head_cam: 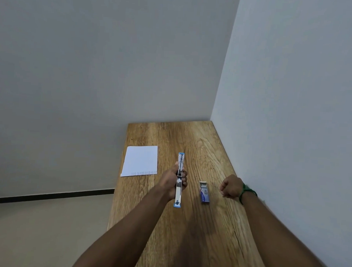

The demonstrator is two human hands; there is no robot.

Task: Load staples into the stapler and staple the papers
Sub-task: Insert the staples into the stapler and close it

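Brown wood makes up the long table (203, 225) in front of me, pushed into the corner of two pale grey walls (294, 78). My left hand (174, 181) holds a long silver metal stapler with blue ends (179, 180) up above the table. The stapler is swung open into one long straight line that points away from me. My fingers (184, 179) wrap around its middle from the right side and my thumb sits on its left side, so both blue ends stick out past my hand, one far and one near.

My right hand (231, 186) is curled into a loose fist over the right side of the table. I cannot tell if it has anything inside. A green string band (247, 192) is tied on that wrist.

Between my two hands, a small blue and white cardboard box of staples (204, 192) lies flat on the wood with its far end open. It is near my right hand but not touching it.

White sheets of paper (140, 161) lie in a stack near the table's left edge, well apart from the stapler.
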